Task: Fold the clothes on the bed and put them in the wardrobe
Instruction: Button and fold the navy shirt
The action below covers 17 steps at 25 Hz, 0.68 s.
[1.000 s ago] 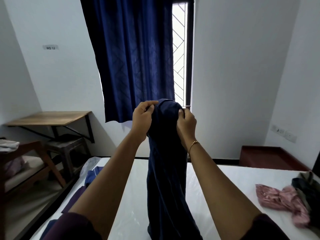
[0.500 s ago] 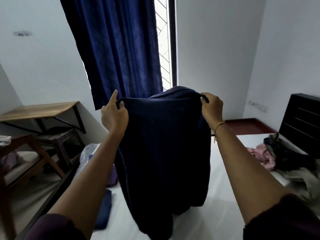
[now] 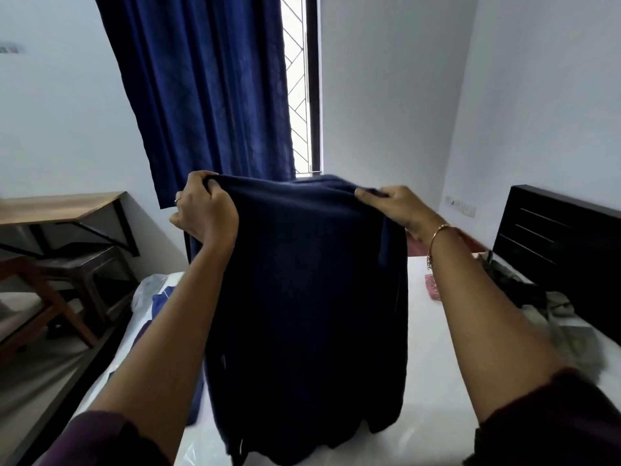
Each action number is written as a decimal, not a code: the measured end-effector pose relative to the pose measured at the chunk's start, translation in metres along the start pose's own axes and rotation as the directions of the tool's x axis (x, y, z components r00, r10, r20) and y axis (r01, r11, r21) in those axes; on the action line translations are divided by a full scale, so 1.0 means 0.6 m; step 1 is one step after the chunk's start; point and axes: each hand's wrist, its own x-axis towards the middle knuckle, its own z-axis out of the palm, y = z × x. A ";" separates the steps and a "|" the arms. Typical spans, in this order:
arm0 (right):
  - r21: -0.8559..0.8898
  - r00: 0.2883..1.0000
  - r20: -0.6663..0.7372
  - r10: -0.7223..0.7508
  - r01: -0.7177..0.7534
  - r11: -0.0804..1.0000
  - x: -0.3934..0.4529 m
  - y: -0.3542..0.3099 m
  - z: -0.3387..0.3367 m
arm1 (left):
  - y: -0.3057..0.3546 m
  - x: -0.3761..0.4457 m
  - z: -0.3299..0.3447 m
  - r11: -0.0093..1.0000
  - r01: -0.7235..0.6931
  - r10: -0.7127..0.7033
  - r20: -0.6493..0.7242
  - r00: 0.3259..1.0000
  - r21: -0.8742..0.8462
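Navy garment [image 3: 309, 297] | left hand [image 3: 205, 213], right hand [image 3: 400, 208] grip closed on top edge | hangs over white bed [image 3: 437, 381] | blue curtain [image 3: 208, 89] behind

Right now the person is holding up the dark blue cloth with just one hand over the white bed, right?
Not quite. Both hands hold it: the left hand and the right hand each grip the top edge of the dark blue cloth, spread between them over the white bed. The head view shows this.

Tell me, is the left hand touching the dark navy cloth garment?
Touching: the head view shows the left hand gripping the top edge of the dark navy cloth garment.
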 end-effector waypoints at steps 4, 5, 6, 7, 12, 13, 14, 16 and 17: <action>-0.174 0.996 0.090 0.024 -0.008 0.985 0.024 0.119 0.055 | -0.010 -0.016 -0.004 0.996 0.087 -0.086 0.035 0.996 -0.025; -0.229 0.993 0.117 0.013 0.014 0.973 0.033 0.145 0.061 | -0.017 -0.018 -0.005 0.993 0.113 -0.112 0.050 0.993 -0.033; -0.295 0.987 0.162 0.016 0.033 0.955 0.039 0.164 0.066 | -0.026 -0.021 -0.006 0.993 0.120 -0.119 0.060 0.991 -0.019; -0.349 0.981 0.195 0.025 0.046 0.936 0.043 0.175 0.068 | -0.033 -0.022 -0.005 0.993 0.114 -0.114 0.074 0.991 0.006; -0.357 0.978 -0.186 -0.096 0.023 0.934 0.066 0.181 0.082 | -0.041 -0.023 -0.002 0.992 0.124 -0.123 0.066 0.990 -0.009; -0.269 0.973 -0.218 -0.080 0.019 0.963 0.065 0.181 0.086 | -0.040 -0.018 -0.005 0.989 0.148 -0.146 0.048 0.988 -0.033; -0.173 0.984 -0.176 -0.041 0.011 0.985 0.061 0.180 0.089 | -0.042 -0.012 -0.008 0.983 0.179 -0.177 0.041 0.983 -0.045; 0.077 0.993 0.013 0.121 -0.122 0.990 0.054 0.178 0.086 | -0.050 -0.001 -0.014 0.978 0.209 -0.209 0.051 0.977 0.000; 0.169 0.982 0.087 0.168 -0.181 0.969 0.050 0.174 0.081 | -0.055 0.002 -0.015 0.977 0.208 -0.210 0.060 0.976 0.036</action>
